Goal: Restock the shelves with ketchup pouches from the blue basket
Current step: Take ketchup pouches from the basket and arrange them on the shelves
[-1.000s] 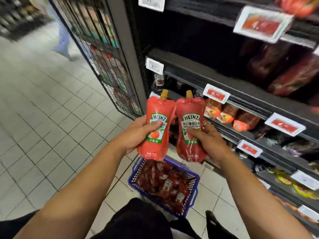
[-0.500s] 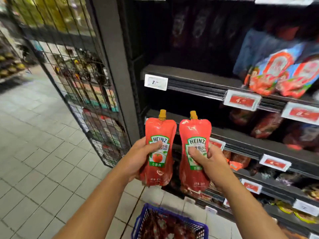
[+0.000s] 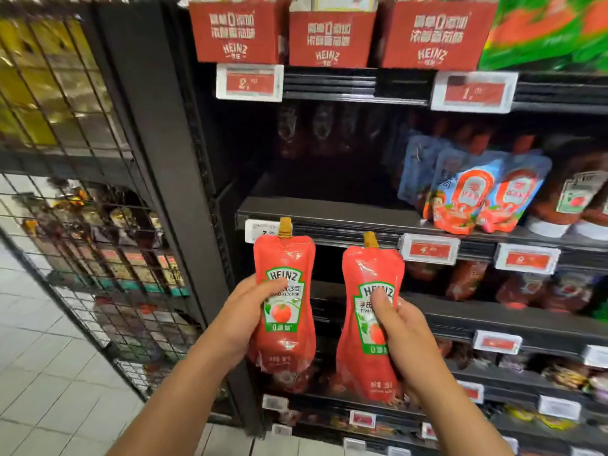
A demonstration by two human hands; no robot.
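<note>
Gripping one ketchup pouch each, the left hand (image 3: 245,319) and right hand (image 3: 406,340) curl around the left pouch (image 3: 284,304) and right pouch (image 3: 370,320), thumbs pressed on the labels. Both pouches stand upright, spouts up, probably so they go in facing outward. Just beyond and above the hands, the dark shelf (image 3: 316,210) shows a bare stretch, the likely destination. The blue basket is out of view.

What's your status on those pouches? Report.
Left hand grips one ketchup pouch, right hand grips the other pouch. Both upright, below the bare shelf. Nothing blocking it.
</note>
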